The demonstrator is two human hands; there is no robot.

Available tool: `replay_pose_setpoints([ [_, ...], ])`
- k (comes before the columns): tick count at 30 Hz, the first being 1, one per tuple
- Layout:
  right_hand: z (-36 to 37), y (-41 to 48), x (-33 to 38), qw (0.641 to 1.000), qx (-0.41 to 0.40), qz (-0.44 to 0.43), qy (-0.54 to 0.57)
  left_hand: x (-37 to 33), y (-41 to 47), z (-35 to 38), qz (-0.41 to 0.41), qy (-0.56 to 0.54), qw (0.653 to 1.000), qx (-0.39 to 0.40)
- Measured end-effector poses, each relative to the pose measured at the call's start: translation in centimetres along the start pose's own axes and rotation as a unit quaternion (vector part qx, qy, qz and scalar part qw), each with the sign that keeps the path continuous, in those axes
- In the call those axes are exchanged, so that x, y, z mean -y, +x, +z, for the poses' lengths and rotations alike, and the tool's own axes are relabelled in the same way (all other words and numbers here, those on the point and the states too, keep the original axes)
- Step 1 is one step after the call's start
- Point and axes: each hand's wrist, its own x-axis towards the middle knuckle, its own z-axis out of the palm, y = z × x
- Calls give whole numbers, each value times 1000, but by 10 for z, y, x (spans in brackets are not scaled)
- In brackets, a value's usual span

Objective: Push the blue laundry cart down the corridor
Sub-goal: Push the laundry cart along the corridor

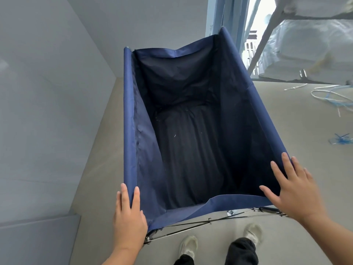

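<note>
The blue laundry cart [129, 111] stands right in front of me, a deep fabric bin on a folding metal frame, with nothing inside it. My left hand [129, 217] lies flat on the near-left corner, its fingers stretched forward on either side of the left rail. My right hand [294, 190] rests at the near-right corner with fingers spread over the rim. Neither hand is curled around the fabric. The cart's wheels are hidden.
A pale wall [47, 92] runs close along the cart's left side. At the upper right stands a metal rack [267, 35] with plastic-wrapped white bundles. Loose white and blue cords [328, 96] and blue scraps [342, 140] lie on the floor to the right. A blue door frame [215, 16] is ahead.
</note>
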Motion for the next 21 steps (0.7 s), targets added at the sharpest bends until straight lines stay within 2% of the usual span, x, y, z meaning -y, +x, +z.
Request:
replay_pose_setpoints([
  [14, -14, 68, -89, 997, 11, -75, 5, -97, -2, 15, -74, -7, 997, 28],
  [21, -15, 109, -134, 991, -23, -128, 16, -151, -2, 20, -114, -9, 993, 16],
])
